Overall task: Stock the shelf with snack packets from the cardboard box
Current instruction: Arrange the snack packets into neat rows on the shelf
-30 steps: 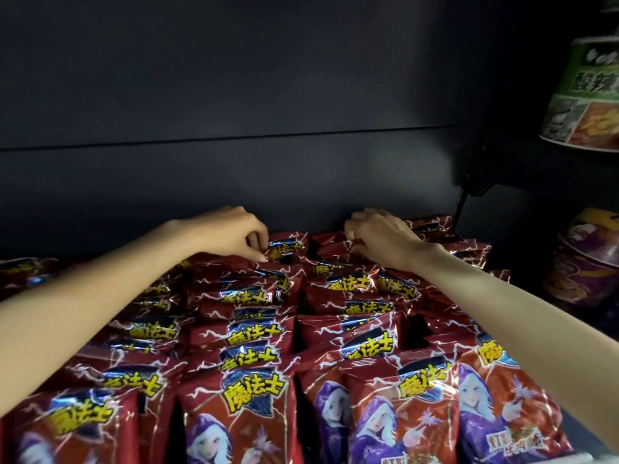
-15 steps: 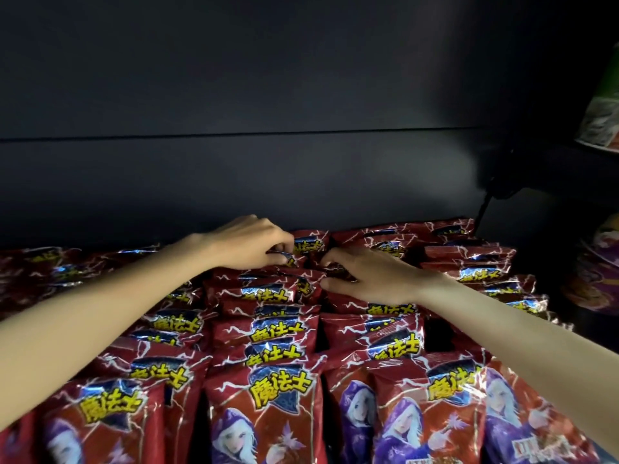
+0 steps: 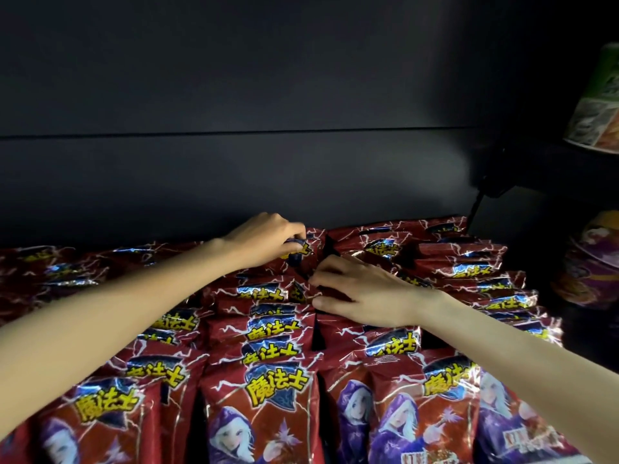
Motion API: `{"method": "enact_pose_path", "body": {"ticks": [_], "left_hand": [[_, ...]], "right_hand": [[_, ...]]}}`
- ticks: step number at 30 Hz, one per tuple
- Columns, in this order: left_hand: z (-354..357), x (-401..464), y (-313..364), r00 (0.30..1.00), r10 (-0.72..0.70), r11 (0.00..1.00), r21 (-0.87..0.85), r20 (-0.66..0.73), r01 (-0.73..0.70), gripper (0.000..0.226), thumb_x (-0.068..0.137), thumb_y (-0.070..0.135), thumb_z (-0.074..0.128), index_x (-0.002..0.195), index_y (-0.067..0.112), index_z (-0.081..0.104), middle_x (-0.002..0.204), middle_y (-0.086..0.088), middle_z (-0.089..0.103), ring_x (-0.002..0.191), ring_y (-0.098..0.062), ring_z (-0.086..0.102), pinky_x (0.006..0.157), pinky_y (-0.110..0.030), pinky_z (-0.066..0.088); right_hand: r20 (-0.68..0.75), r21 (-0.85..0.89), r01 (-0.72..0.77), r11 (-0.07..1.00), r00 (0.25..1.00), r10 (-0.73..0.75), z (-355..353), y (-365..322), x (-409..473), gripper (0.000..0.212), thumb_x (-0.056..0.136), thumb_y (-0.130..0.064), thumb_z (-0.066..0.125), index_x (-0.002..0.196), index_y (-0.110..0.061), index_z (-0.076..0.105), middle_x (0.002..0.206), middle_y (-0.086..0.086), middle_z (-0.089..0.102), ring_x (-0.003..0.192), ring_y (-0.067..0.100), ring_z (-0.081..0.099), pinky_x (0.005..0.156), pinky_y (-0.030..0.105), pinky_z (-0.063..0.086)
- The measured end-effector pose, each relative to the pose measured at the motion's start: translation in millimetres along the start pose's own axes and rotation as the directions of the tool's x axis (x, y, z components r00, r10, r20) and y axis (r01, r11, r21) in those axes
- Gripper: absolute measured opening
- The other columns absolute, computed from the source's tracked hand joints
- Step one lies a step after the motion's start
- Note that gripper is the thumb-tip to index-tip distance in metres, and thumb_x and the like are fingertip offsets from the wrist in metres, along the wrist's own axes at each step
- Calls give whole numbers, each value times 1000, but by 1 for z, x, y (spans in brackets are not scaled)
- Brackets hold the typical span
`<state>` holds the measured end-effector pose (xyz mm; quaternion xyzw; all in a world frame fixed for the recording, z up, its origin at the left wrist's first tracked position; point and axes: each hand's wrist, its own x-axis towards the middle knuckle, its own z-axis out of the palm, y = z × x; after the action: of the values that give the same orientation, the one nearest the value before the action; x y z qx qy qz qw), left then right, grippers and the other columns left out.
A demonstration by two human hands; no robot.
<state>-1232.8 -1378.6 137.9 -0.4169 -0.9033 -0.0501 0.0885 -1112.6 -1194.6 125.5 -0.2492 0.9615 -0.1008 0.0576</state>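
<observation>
Red shiny snack packets [image 3: 271,390] fill the shelf in rows, standing one behind the other, from 6 o'clock back toward 12 o'clock. Each packet has yellow letters on a blue patch, and the nearest ones show a figure in a purple hood. Past the middle, the right hand [image 3: 365,293] lies on the packet tops, its fingers curled and pinching the top edge of one packet. A bit farther back, at 11 o'clock from it, the left hand [image 3: 264,239] pinches the top of a back-row packet [image 3: 303,251]. Behind the last row stands the dark back wall [image 3: 234,175]. At 3 o'clock, a purple tub [image 3: 593,262] sits on the next shelf, and a green tub [image 3: 599,105] sits above it.
</observation>
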Motion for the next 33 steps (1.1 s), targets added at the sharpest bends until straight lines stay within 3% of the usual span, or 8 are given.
{"method": "enact_pose_path", "body": {"ticks": [4,7,11,13,20,24,28,33], "left_hand": [[9,12,14,1000,-3,1000,-15,30,4,23,91,30,61,106,13,63,100,-5,70,91,-20,65,76,-34,49],[1,9,13,1000,-27,999,-34,5,27,32,84,38,69,110,20,62,103,3,69,91,-14,64,77,-32,51],[-17,-5,0,996,-76,995,69,55,72,37,78,39,74,111,28,63,102,14,66,88,-8,62,72,-26,49],[-17,-4,-2,993,-85,994,70,81,80,29,80,33,74,106,25,66,99,10,68,86,-9,63,71,-25,48],[5,5,11,997,-50,995,-88,-59,44,18,85,25,69,102,17,69,99,2,71,88,-12,65,75,-26,49],[0,-5,2,997,-37,998,-60,-71,32,24,83,27,71,106,20,70,100,4,71,86,-9,65,72,-21,46],[-1,-8,-3,997,10,1000,16,-81,-9,27,82,28,72,108,20,70,105,2,71,93,-13,66,79,-32,53],[3,-3,-5,996,33,996,89,-86,-25,27,81,31,72,106,19,69,101,2,70,92,-14,65,75,-29,51]], "right_hand": [[-5,1,-8,1000,1000,8,0,0,-1,45,97,-52,36,137,-31,41,141,-7,32,129,13,32,106,30,30],[1,17,-14,1000,1000,14,0,3,-1,46,97,-52,36,138,-32,40,142,-8,32,129,12,33,104,26,28],[20,52,-36,998,999,35,-3,6,2,48,97,-52,37,140,-32,39,142,-9,32,129,12,34,106,27,29],[14,73,-37,997,999,36,-4,8,3,48,97,-51,38,140,-31,40,142,-9,33,128,12,36,105,27,30],[21,99,-36,994,999,35,-5,11,6,49,96,-51,40,140,-29,41,144,-8,35,129,12,38,106,27,32],[4,99,-34,994,999,34,-5,10,9,49,97,-48,42,139,-25,44,142,-8,39,128,11,40,106,25,31],[1,88,-33,996,999,33,-6,8,13,49,98,-45,42,140,-21,44,141,-7,42,127,9,40,105,21,30],[4,103,-66,992,998,66,-5,8,14,48,97,-45,43,139,-22,45,140,-8,43,127,8,41,104,19,29]]}}
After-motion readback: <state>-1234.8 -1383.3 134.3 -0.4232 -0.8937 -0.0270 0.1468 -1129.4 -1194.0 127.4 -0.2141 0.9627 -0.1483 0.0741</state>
